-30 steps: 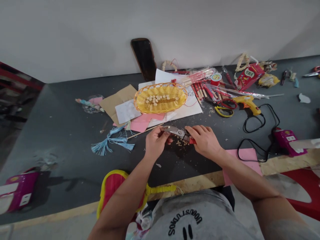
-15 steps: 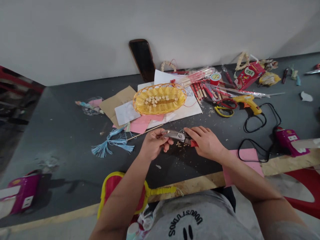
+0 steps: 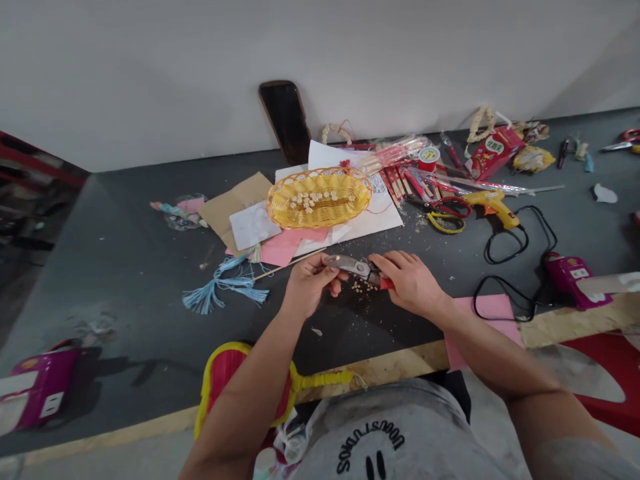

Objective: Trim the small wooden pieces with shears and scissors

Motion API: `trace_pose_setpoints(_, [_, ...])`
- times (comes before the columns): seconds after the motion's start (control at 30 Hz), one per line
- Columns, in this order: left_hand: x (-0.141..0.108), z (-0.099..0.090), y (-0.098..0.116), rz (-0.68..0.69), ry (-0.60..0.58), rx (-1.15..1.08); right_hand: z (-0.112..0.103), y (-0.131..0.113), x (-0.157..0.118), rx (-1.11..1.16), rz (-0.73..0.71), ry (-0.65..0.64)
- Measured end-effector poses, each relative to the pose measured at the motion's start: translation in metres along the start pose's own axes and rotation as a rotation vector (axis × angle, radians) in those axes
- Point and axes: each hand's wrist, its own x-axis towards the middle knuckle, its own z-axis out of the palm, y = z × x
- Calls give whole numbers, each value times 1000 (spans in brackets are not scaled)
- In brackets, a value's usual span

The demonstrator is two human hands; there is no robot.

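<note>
My right hand (image 3: 413,283) is closed around the red handle of a pair of pruning shears (image 3: 356,267), whose metal blades point left. At the blade tips, my left hand (image 3: 309,283) is in a pinch, fingers pressed together; a tiny pale piece seems to lie there, too small to name. Small pale cut bits (image 3: 361,287) are scattered on the dark table below the shears. Beyond my hands stands a yellow woven basket (image 3: 320,217) with several small pale pieces in it. A thin stick (image 3: 287,265) lies beside my left hand.
A blue tassel (image 3: 220,287) lies to the left, a phone (image 3: 285,117) leans on the wall. A yellow glue gun (image 3: 493,205), its black cord, scissors (image 3: 447,222) and a purple box (image 3: 575,280) are on the right. A red-and-yellow fan (image 3: 225,367) sits at the front edge.
The shears' blades have shifted slightly at my left fingertips and look closer together. Both hands stay in nearly the same place.
</note>
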Motion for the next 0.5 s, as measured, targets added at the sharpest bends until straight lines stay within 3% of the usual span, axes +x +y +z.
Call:
trace_pose_setpoints(0.17, [-4,1,-1,156,186,348,-1,-3,2,-84,28,6])
trace_pose_setpoints(0.37, [-4,-2,1,126,56,329,-3,-3,1,-66,6,-50])
trace_pose_setpoints(0.5, [-3,-3,1,119,34,301,-3,-1,1,-32,5,-62])
